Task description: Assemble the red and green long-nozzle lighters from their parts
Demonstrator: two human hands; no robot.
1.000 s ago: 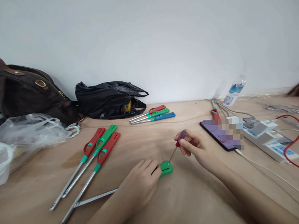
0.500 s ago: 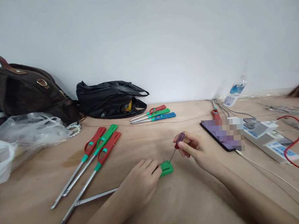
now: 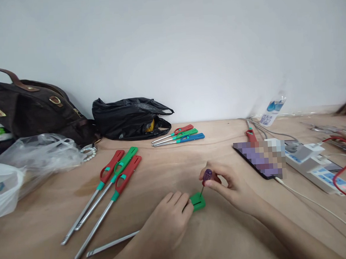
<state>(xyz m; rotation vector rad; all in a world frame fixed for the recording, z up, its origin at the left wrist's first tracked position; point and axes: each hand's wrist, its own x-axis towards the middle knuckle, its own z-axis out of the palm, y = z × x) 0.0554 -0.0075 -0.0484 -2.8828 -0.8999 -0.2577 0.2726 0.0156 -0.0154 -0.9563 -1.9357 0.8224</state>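
Note:
My left hand (image 3: 175, 215) is closed over a green gas lighter (image 3: 198, 202) lying on the table, covering its middle. The lighter's metal barrel (image 3: 114, 243) sticks out to the left. My right hand (image 3: 226, 183) pinches a small screwdriver (image 3: 206, 176) with a purple and red handle. The screwdriver stands nearly upright, its tip at the end of the green handle; whether it sits in a screw is too small to tell. To the left lie a green lighter (image 3: 127, 161) and two red ones (image 3: 129, 173), side by side.
Three more lighters (image 3: 191, 137) lie near a black plastic bag (image 3: 128, 118). A dark backpack (image 3: 39, 110) and clear plastic bags (image 3: 42, 157) stand at the left. At the right are a phone (image 3: 257, 161), a power strip (image 3: 328, 178), cables and a tilted bottle (image 3: 273, 109).
The screwdriver has swung more upright in my right hand. The view has shifted slightly, so everything sits a little lower. My left hand still holds the green lighter.

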